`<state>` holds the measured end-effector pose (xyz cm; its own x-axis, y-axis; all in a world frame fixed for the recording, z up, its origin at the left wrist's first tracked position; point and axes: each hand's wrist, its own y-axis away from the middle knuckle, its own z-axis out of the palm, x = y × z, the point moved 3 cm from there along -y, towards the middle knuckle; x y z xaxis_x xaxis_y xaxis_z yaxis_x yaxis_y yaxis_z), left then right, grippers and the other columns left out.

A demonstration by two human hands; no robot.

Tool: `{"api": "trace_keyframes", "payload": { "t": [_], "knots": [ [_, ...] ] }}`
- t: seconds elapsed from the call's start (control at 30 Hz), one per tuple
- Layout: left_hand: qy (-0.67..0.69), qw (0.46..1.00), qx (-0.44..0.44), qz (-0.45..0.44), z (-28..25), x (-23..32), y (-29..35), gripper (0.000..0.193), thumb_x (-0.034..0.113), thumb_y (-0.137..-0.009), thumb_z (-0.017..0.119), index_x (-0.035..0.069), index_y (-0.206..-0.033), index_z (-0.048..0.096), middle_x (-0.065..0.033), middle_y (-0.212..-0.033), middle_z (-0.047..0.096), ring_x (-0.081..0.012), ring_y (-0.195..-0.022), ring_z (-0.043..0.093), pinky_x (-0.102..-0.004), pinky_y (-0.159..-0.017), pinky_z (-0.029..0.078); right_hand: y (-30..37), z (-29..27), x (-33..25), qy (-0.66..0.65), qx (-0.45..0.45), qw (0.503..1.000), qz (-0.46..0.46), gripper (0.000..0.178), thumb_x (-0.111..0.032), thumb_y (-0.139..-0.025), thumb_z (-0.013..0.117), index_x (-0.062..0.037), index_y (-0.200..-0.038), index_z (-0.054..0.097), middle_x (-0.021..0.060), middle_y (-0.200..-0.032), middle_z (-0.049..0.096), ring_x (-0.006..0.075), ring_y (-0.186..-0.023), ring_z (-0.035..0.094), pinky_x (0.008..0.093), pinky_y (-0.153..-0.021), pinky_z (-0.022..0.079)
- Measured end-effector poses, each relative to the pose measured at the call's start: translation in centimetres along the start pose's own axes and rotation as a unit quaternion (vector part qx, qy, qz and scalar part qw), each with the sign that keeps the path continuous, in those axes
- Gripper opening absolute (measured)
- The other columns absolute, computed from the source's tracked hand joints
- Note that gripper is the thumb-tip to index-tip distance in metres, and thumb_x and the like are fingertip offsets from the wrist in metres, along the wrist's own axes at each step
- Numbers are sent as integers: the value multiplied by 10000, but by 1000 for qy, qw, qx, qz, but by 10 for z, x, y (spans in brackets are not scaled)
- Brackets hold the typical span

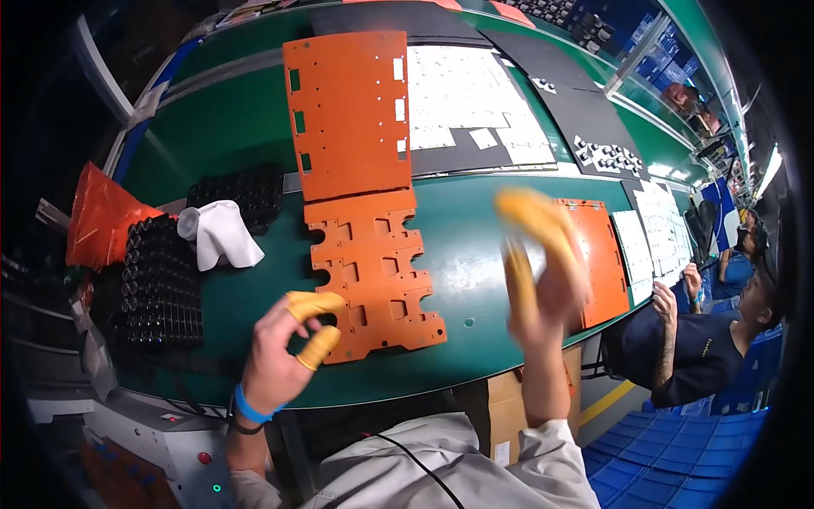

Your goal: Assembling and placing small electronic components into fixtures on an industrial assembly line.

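Note:
My left hand (284, 348) hovers over the green table (229, 136) near its front edge, thumb and forefinger capped in yellow finger cots and pinched close together just left of a notched orange plate (373, 276). I cannot tell whether anything small sits between them. My right hand (538, 263) is raised and blurred to the right of that plate, fingers spread, also wearing yellow cots, holding nothing. A larger orange plate (352, 114) with slots lies behind the notched one.
Black trays of small round parts (161, 288) stand at the left, with a white cloth (222, 233) and an orange bag (102, 216). Another orange plate (598, 259) lies right. White sheets (462, 102) on black mats fill the back. Other people sit at the right.

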<state>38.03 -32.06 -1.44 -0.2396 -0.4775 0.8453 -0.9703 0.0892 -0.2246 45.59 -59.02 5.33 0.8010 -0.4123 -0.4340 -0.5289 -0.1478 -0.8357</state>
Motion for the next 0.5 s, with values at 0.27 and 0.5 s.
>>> {"api": "trace_keyframes", "payload": {
  "t": [0.27,0.5],
  "knots": [
    [256,930,-251,-76,94,49,-51,235,77,-955,655,25,-1184,675,-18,-936,681,-36,-780,570,-211,-671,434,22,43,282,312,15,915,257,229,-112,-850,691,-23,-1060,686,185,-1095,643,384,-1028,610,454,-895,483],
    [168,969,-175,49,167,21,-123,229,99,-946,672,24,-1162,680,1,-953,678,-45,-779,530,-206,-631,451,44,49,302,245,51,940,231,210,-98,-845,701,-6,-1032,674,180,-1043,599,369,-993,583,454,-890,467]
  ]
}}
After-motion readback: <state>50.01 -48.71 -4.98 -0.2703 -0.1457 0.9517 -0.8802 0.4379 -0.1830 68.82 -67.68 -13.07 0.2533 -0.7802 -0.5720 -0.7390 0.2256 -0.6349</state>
